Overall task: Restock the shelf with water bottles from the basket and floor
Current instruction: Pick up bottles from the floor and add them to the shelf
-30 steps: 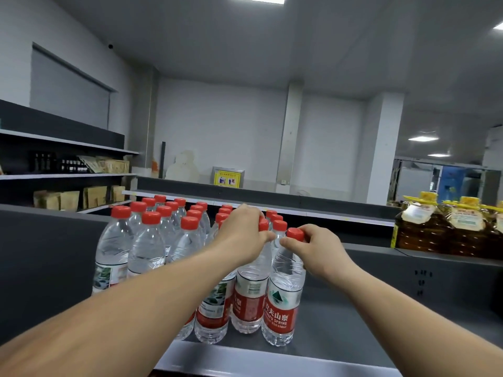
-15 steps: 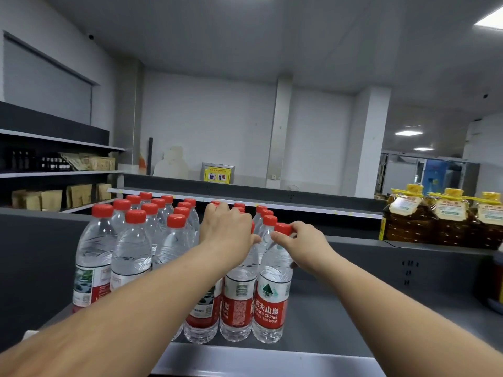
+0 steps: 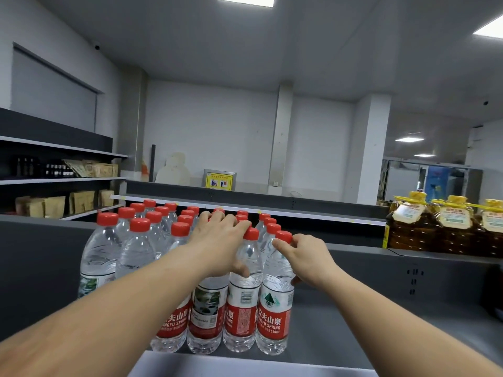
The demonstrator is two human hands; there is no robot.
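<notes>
On the grey shelf (image 3: 353, 330), red-capped bottles (image 3: 141, 257) stand in rows. The left hand (image 3: 221, 240) lies flat over the caps, fingers straight (holding nothing). The right hand (image 3: 304, 258) grips the front-right bottle (image 3: 275, 303) at neck and shoulder, forearm outstretched.

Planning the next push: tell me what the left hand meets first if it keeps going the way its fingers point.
The left hand lies across bottle tops, fingers pointing back and right. Next in line are the red caps of the rear bottles; depth is unclear.
</notes>
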